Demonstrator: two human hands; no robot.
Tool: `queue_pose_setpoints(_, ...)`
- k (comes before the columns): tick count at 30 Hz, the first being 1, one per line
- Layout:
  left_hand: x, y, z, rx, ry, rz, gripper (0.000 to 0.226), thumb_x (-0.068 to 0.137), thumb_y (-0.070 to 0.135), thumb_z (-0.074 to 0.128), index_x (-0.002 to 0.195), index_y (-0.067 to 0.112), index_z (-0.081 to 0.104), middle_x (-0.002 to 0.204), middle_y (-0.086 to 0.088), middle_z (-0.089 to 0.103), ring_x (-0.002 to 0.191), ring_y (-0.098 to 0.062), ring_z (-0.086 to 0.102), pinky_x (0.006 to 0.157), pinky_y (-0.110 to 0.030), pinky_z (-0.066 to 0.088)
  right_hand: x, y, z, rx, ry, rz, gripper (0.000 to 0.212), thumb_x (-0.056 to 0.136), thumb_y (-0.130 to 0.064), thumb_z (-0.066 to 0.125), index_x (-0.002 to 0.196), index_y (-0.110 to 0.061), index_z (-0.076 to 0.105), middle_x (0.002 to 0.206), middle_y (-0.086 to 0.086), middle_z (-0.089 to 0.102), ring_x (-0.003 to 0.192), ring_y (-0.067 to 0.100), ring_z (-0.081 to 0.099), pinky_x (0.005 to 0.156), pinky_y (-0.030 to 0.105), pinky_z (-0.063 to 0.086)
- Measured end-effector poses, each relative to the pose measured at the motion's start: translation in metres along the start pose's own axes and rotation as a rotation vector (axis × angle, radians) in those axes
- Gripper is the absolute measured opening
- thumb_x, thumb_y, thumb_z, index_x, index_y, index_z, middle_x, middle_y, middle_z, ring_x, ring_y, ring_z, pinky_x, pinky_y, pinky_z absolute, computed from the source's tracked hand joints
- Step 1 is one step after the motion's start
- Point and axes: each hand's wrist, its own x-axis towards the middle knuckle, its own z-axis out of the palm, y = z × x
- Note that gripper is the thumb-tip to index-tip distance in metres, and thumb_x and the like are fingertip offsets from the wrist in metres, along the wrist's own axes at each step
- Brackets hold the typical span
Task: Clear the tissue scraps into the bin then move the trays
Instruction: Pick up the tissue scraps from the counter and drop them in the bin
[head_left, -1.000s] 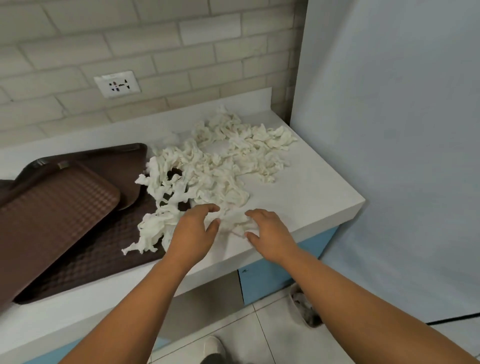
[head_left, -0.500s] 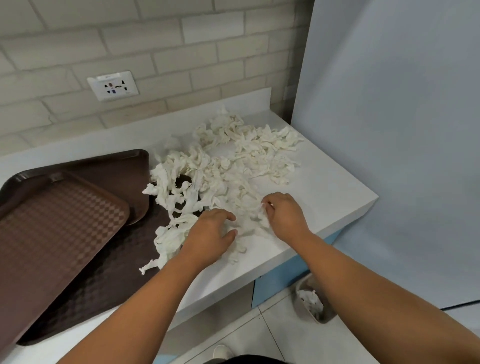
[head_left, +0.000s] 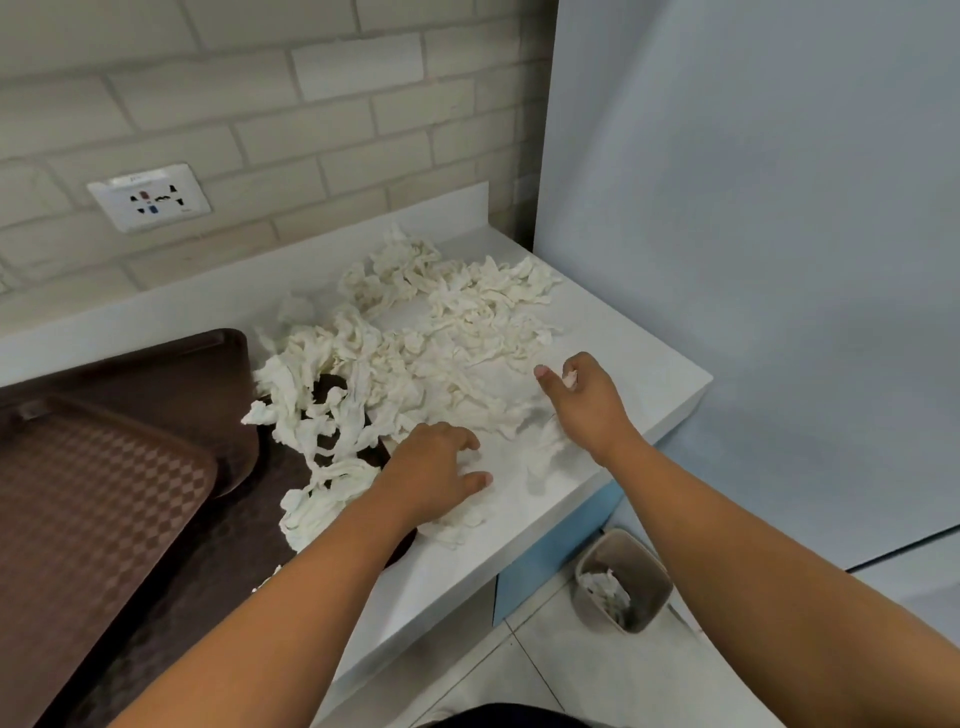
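The tissue scraps (head_left: 415, 358) lie in a loose white heap across the right end of the white counter (head_left: 623, 343), and part of the heap spills over the edge of the dark brown tray (head_left: 171, 374) that sits to the left with a lighter brown tray (head_left: 88, 499) stacked on it at an angle. That overlap matters, since the trays probably cannot be moved cleanly until the paper is off them. The left hand (head_left: 431, 478) lies palm down on the near edge of the heap, its fingers spread and relaxed, pressing on the scraps, not gripping any, which looks like a way to rake them together toward the counter's front. The right hand (head_left: 587, 400) is lifted just above the counter with its fingers curled shut around a small scrap of tissue that shows white between them. The bin (head_left: 623, 587) stands on the floor below the counter's right corner, just beside the blue cabinet front (head_left: 550, 551), and already holds some paper, so it is placed well for dropping or sweeping handfuls straight down over the edge. Most of the heap is not yet cleared.
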Motion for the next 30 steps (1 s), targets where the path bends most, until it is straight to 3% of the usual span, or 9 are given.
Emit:
queue_pose_setpoints(4,0.003,0.002,0.007,0.074,-0.076,0.023,0.052,0.084,0.059,0.064,0.125,0.028,0.059,0.122,0.005,0.059,0.115,-0.018,0.049,0.098,-0.036,0.041,0.0,0.011,-0.005,-0.101,-0.015,0.055,0.018,0.098,-0.029,0.053,0.102,-0.014,0.042,0.086,0.01,0.064,0.061,0.016,0.053,0.055,0.026,0.04)
queue_pose_setpoints(9,0.01,0.01,0.015,0.024,0.022,0.072,0.04,0.088,0.05,0.062,0.121,0.027,0.061,0.117,0.005,0.061,0.111,-0.02,0.05,0.097,-0.036,0.042,-0.003,0.015,-0.008,0.231,0.043,0.191,0.008,0.101,-0.015,0.046,0.094,-0.014,0.042,0.094,0.019,0.068,0.066,0.029,0.067,0.072,0.043,0.06)
queue_pose_setpoints(15,0.025,0.005,0.013,0.11,0.062,0.005,0.041,0.093,0.041,0.06,0.129,0.022,0.056,0.127,-0.002,0.056,0.116,-0.024,0.046,0.098,-0.035,0.04,-0.004,0.016,-0.016,0.218,0.134,0.147,0.014,0.099,-0.005,0.037,0.103,-0.015,0.045,0.088,0.011,0.053,0.07,0.021,0.052,0.058,0.032,0.051)
queue_pose_setpoints(17,0.033,0.002,0.013,0.14,0.097,0.005,0.04,0.094,0.037,0.058,0.131,0.021,0.055,0.13,-0.003,0.055,0.117,-0.025,0.046,0.097,-0.034,0.04,-0.005,0.015,-0.018,0.273,0.141,0.162,0.008,0.101,-0.018,0.045,0.104,-0.016,0.052,0.088,0.009,0.055,0.066,0.02,0.054,0.057,0.028,0.053)
queue_pose_setpoints(20,0.051,0.0,0.015,0.273,0.144,0.034,0.046,0.094,0.034,0.058,0.138,0.023,0.049,0.141,-0.001,0.048,0.121,-0.025,0.043,0.097,-0.036,0.038,-0.009,0.012,-0.022,0.187,0.128,0.135,0.033,0.092,-0.042,0.062,0.084,-0.012,0.054,0.07,0.006,0.057,0.055,0.017,0.057,0.052,0.026,0.046)
queue_pose_setpoints(22,0.062,0.001,0.017,0.382,0.128,0.071,0.059,0.092,0.037,0.059,0.146,0.025,0.038,0.154,0.001,0.033,0.127,-0.026,0.037,0.101,-0.04,0.034,-0.011,0.014,-0.025,0.168,0.126,0.13,0.037,0.09,-0.037,0.067,0.074,-0.015,0.041,0.064,0.008,0.052,0.049,0.019,0.052,0.046,0.023,0.036)
queue_pose_setpoints(24,0.072,0.002,0.02,0.474,0.085,0.086,0.069,0.093,0.041,0.058,0.152,0.026,0.027,0.157,0.002,0.028,0.129,-0.028,0.034,0.102,-0.042,0.03,-0.011,0.017,-0.028,0.189,0.131,0.132,0.035,0.094,-0.019,0.061,0.072,-0.017,0.034,0.069,0.015,0.054,0.054,0.023,0.051,0.052,0.027,0.038)
queue_pose_setpoints(27,0.082,0.002,0.022,0.563,0.056,0.104,0.052,0.096,0.034,0.052,0.146,0.029,0.04,0.133,0.003,0.054,0.117,-0.026,0.041,0.091,-0.039,0.029,-0.012,0.013,-0.035,0.408,0.099,0.171,0.031,0.098,0.0,0.043,0.074,-0.015,0.031,0.078,0.018,0.061,0.062,0.033,0.064,0.061,0.041,0.052)
queue_pose_setpoints(30,0.086,0.001,0.021,0.588,0.103,0.131,0.035,0.096,0.02,0.048,0.124,0.035,0.063,0.103,0.007,0.065,0.104,-0.022,0.044,0.081,-0.035,0.024,-0.015,0.012,-0.046,0.387,0.107,0.171,0.03,0.1,-0.015,0.052,0.076,-0.015,0.032,0.063,0.016,0.054,0.043,0.027,0.051,0.047,0.037,0.046)
